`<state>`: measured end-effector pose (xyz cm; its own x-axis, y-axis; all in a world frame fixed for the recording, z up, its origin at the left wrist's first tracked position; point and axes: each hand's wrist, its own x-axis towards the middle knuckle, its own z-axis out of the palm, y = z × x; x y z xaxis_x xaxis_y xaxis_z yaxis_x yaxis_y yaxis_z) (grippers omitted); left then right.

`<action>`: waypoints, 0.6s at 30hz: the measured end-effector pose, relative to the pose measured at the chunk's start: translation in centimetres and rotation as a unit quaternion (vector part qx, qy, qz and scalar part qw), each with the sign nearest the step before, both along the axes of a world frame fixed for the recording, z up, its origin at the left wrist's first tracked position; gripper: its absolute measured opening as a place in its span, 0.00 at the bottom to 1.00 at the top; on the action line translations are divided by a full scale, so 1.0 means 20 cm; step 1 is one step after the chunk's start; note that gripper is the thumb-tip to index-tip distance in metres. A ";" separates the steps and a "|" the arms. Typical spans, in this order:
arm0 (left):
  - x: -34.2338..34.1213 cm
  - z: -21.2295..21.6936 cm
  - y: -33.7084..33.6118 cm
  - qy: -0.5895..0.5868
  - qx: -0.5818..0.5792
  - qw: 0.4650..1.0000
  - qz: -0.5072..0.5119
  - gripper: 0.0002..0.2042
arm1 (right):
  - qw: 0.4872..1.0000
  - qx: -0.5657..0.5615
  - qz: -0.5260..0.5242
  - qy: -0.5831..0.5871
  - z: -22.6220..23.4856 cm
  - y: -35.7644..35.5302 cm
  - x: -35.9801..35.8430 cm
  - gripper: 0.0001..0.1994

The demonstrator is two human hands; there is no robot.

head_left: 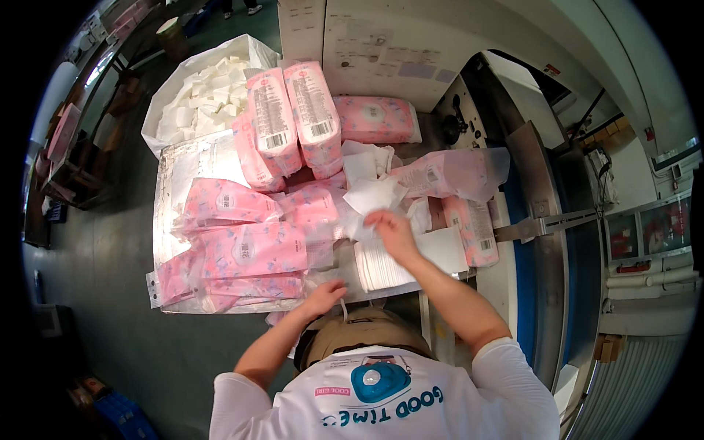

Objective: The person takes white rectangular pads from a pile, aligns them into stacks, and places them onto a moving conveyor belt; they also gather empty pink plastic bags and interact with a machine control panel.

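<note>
1. Worktop: we see a pale worktop (173, 163) before the person, loaded across most of its surface.
2. Right hand: we locate the right hand (396, 236) above the middle of the worktop, its fingers (375, 218) bent and partly closed at the near edge of the loose white sheets (375, 194). We cannot tell whether they grip a sheet or only touch it.
3. Left hand: we locate the left hand (323, 297) low at the near edge of the worktop, beside the translucent ends of the pink bags. Its fingers are loosely curled; we cannot tell whether they have hold of anything.
4. White stack: we find a neat stack of white sheets (375, 268) at the near edge, right of the left hand. The right forearm passes over part of it.
5. Pink bags: we note several flattish pink bags (253, 249) overlapping on the left, their translucent ends toward the middle.
6. Open-ended bag: we note another pink bag (429, 176) lying right of the loose sheets, its translucent end pointing right.
7. Full packs: two full pink packs (315, 110) stand side by side toward the far edge. A third pack (378, 121) lies to their right, and a fourth pack (477, 233) lies right of the stack.
8. Surroundings: we see a white sack (155, 117) of white pieces (213, 92) at the far left, and a machine (539, 191) at the right.
</note>
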<state>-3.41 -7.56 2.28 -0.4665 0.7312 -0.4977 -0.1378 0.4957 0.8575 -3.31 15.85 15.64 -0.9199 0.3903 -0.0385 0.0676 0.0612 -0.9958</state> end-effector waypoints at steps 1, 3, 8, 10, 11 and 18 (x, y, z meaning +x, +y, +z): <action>0.03 0.00 0.09 -0.079 -0.007 0.996 0.030 0.20 | 0.998 0.051 -0.026 0.006 0.10 0.06 -0.09 0.11; 0.06 0.03 0.28 -0.233 -0.021 0.968 0.086 0.23 | 0.981 0.188 -0.025 0.042 0.14 0.24 -0.26 0.12; 0.11 0.08 0.41 -0.141 0.055 0.982 0.112 0.24 | 0.847 0.530 0.027 0.034 0.01 0.30 -0.06 0.18; 0.11 0.07 0.43 -0.073 0.056 0.992 0.081 0.25 | 0.904 0.427 -0.010 -0.033 -0.07 0.36 0.23 0.21; 0.10 0.03 0.44 -0.021 0.044 0.997 0.055 0.25 | 0.916 0.387 -0.068 -0.076 -0.16 0.42 0.40 0.22; -0.01 0.07 0.55 0.116 -0.046 0.990 0.063 0.29 | 0.831 0.491 -0.184 -0.183 -0.38 0.55 0.80 0.32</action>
